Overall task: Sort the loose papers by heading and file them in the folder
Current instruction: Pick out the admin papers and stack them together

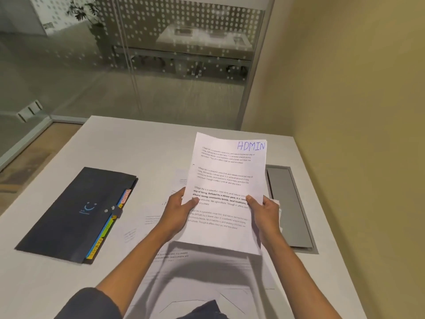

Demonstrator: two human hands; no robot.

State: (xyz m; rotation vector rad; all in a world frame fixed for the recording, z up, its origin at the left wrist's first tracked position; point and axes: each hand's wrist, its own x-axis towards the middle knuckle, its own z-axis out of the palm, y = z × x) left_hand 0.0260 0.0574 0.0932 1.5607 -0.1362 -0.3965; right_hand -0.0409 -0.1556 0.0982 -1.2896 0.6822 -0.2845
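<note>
Table (57, 284): folder (71, 215) lies at left, closed, tabs along its right edge. Loose papers (147, 229) spread flat right of folder. 1 sheet (225, 180) held above them, left hand (178, 211) and right hand (264, 211) at its side edges. Cable hatch (287, 203) at far right.

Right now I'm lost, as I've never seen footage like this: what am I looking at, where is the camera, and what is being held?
There is no machine here. One camera sits on a person's head, looking down at their own arms. The left hand and right hand grip a stack of printed sheets by its side edges, lifted above a white table; the top sheet is headed ADMIN in blue handwriting. More loose papers lie on the table beneath. To the left lies a closed dark folder with coloured tabs sticking out; one reads SPORTS.
</note>
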